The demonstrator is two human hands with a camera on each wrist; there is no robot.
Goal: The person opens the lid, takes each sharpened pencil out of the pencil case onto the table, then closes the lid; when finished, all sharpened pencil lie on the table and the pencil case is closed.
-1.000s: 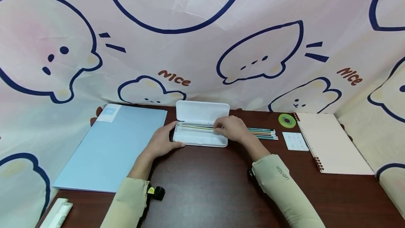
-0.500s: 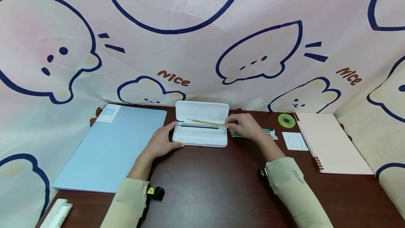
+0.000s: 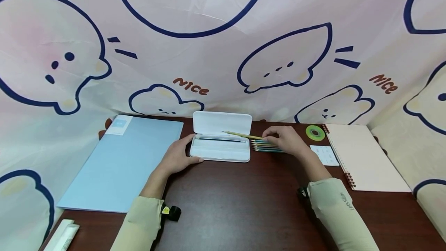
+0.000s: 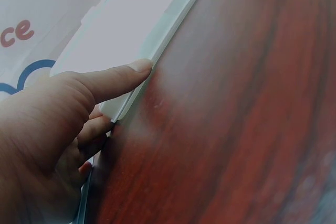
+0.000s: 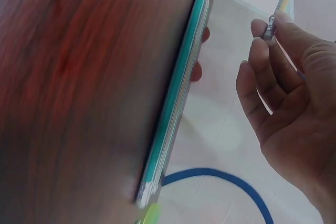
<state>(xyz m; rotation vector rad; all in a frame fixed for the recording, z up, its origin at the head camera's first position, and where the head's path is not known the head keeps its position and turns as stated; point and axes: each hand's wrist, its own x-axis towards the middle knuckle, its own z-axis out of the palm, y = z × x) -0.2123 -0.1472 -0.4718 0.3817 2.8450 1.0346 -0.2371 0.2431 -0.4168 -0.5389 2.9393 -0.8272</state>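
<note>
A white pencil case (image 3: 219, 155) lies with its lid raised at the back of the table. My left hand (image 3: 177, 156) grips its left end, thumb on the front edge and fingers round the side, as the left wrist view shows. One dark pencil (image 3: 223, 140) is inside the case, along the back. My right hand (image 3: 286, 141) pinches a yellow pencil (image 3: 240, 135) by its ferrule end (image 5: 270, 27), the tip pointing left above the case. Below that hand, a row of pencils (image 3: 266, 148) lies on the table, partly covered by it.
On the left is a blue folder (image 3: 122, 165), with a white packet (image 3: 62, 235) near the front. To the right are a green tape roll (image 3: 315, 133), a white card (image 3: 325, 155) and a spiral notebook (image 3: 369, 158). A printed cloth (image 3: 223, 61) hangs behind the table (image 3: 230, 204).
My right hand has lifted the yellow pencil out of the case and carried it rightward, above the row of pencils. The left hand has stayed on the case.
</note>
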